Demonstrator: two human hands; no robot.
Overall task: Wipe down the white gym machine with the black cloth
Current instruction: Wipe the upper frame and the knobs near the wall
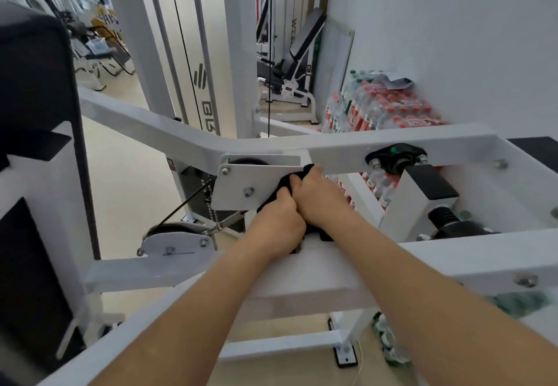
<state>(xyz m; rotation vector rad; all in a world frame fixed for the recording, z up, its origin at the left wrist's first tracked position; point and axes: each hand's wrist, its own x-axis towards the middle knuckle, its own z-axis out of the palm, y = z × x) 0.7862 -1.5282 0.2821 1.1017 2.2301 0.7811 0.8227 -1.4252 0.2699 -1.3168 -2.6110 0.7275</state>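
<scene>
White wall (453, 38), beige floor (129, 174), seemingly bottled-water packs (392, 107) stacked alongside

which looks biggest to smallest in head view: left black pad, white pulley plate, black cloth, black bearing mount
1. black pad (nearest, so inflated)
2. white pulley plate
3. black cloth and black bearing mount: alike, cloth only partly visible

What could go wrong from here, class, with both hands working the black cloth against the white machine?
The left hand and right hand grip the cloth right beside the plate that houses a pulley; if the cable moved, fingers or cloth might get pinched. The cloth could also snag on the plate's bolt.
</scene>
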